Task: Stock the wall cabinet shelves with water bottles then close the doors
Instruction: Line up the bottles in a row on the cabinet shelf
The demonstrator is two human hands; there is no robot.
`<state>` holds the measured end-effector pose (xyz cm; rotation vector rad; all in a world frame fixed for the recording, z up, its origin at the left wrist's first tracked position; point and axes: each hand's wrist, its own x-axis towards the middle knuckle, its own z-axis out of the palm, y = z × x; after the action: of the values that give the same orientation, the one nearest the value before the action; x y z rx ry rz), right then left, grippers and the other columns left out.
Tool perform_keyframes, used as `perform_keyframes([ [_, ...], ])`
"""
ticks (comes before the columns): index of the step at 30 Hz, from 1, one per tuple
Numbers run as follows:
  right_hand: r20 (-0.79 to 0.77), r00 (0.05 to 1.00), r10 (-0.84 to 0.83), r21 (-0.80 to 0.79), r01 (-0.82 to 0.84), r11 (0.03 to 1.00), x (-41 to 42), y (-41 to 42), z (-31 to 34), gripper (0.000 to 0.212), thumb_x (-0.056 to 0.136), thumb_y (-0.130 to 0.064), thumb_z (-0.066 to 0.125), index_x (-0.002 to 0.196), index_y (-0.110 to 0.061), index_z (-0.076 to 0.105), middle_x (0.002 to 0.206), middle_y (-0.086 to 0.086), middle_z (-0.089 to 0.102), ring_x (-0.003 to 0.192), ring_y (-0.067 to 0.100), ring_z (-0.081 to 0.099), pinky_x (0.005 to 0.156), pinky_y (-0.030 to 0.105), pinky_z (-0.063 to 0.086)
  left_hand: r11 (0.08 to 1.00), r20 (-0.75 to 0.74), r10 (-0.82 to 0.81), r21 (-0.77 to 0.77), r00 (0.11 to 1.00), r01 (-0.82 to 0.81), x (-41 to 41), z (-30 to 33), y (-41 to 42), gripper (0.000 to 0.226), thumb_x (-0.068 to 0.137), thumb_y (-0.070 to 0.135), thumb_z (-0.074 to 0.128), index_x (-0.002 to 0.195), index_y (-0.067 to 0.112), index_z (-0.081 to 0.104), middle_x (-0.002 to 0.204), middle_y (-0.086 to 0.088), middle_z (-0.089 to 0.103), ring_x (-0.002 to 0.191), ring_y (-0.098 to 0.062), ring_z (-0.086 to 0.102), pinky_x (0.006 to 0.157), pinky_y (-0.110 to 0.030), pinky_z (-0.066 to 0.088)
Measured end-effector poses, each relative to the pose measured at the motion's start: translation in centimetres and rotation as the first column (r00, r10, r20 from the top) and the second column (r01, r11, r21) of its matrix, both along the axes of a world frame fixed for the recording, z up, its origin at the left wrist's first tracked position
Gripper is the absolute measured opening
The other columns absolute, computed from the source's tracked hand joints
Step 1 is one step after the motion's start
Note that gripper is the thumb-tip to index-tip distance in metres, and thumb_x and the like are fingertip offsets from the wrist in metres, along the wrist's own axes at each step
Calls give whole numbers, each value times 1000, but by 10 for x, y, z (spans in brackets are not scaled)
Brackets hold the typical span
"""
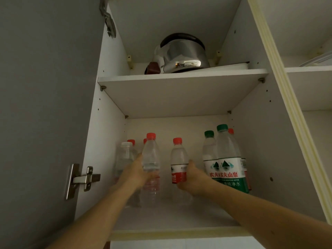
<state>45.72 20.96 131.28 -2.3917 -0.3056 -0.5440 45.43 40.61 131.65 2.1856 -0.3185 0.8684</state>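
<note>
White wall cabinet (pixel 255 141), door (pixel 45 105) open. Stocking step: left hand (pixel 133 174) grips clear bottle (pixel 151 159), right hand (pixel 193 178) grips red-label bottle (pixel 178 162), green-capped bottles (pixel 226 159) just right. Next: release, withdraw, shut doors.

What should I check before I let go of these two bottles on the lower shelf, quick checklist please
1. Left hand grips the unlabelled red-capped bottle: ok.
2. Right hand grips the red-labelled bottle: ok.
3. Both held bottles upright: ok.
4. Bottle bases flat on the lower shelf: cannot tell, the hands hide them.
5. Clearance from the green-capped bottles on the right: ok, a gap shows.
6. Cabinet door shut: not ok, it stands open.
</note>
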Motion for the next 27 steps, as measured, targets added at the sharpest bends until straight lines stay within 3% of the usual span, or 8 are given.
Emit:
perform_keyframes([
  [5,-82,996,33,56,-28,998,14,12,9,74,92,-12,70,148,-11,22,134,15,50,107,25,59,85,37,56,997,-43,44,70,998,-41,13,10,-12,73,87,32,79,147,23,41,132,-2,65,117,-20,64,102,-42,53],
  [9,-128,992,2,56,5,998,17,20,18,80,91,-11,73,148,-11,17,139,17,45,124,35,53,95,47,56,993,-161,8,118,987,11,21,20,-19,56,89,35,78,137,21,52,122,-4,67,109,-24,66,92,-47,58],
  [13,-102,995,-20,25,23,999,25,19,15,80,89,-13,75,146,-10,19,135,17,49,120,34,56,93,48,58,995,-286,20,104,958,10,24,30,-13,39,90,24,77,125,11,62,114,-12,69,101,-29,70,79,-47,64],
  [17,-73,997,-15,15,17,1000,33,17,9,72,88,-16,76,138,-10,24,126,14,52,111,31,58,88,47,59,992,-333,27,123,943,16,32,39,-8,43,87,16,80,125,8,62,115,-14,70,97,-29,73,79,-44,64],
  [20,-41,999,-26,24,27,999,36,16,8,71,87,-16,78,136,-11,26,124,12,53,109,29,58,84,43,59,981,-266,44,192,963,8,41,36,-8,44,84,25,83,122,14,63,110,-7,71,95,-23,72,83,-42,63],
  [23,-1,999,-44,-15,44,999,40,11,3,76,85,-15,80,139,-10,27,130,12,52,115,27,58,97,39,53,935,-46,175,322,983,-151,50,23,-11,54,78,47,84,117,21,58,101,3,65,86,-12,63,75,-30,55],
  [25,8,999,-46,-61,46,997,42,9,0,86,84,-14,81,146,-10,22,134,12,51,121,27,56,106,39,48,901,83,232,358,969,-246,56,15,-11,73,74,58,83,126,18,51,109,1,64,86,-14,62,68,-28,52],
  [27,3,1000,-29,-85,29,996,42,8,-2,103,84,-12,81,155,-13,7,140,13,49,126,28,54,110,41,45,873,179,242,389,954,-294,61,13,-11,102,70,59,85,145,17,31,126,-6,61,101,-24,65,79,-38,57],
])
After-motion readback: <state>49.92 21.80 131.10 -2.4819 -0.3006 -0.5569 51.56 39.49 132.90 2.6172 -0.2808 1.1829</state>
